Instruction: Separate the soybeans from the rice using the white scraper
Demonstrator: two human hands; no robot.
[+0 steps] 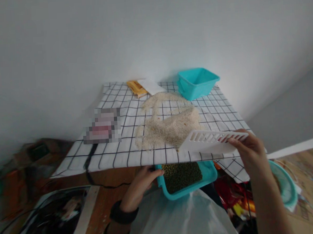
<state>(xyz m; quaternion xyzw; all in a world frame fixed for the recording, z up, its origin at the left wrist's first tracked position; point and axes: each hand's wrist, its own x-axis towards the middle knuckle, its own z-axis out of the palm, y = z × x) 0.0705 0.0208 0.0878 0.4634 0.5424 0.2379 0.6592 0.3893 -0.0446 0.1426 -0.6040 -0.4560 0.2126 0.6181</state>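
Observation:
My right hand (250, 147) grips a white slotted plastic scoop (213, 141), its edge resting at the near side of a pile of rice (170, 125) spread on the checked tablecloth (116, 151). My left hand (143, 183) holds the rim of a teal tray (188, 178) filled with green beans, kept just under the table's front edge. A black band sits on my left wrist.
An empty teal tub (198, 82) stands at the back right of the table. A yellow object (136, 87) and a white sheet (151, 86) lie at the back. A blurred-out patch (102, 129) sits left. A teal bowl (284, 185) and clutter lie on the floor.

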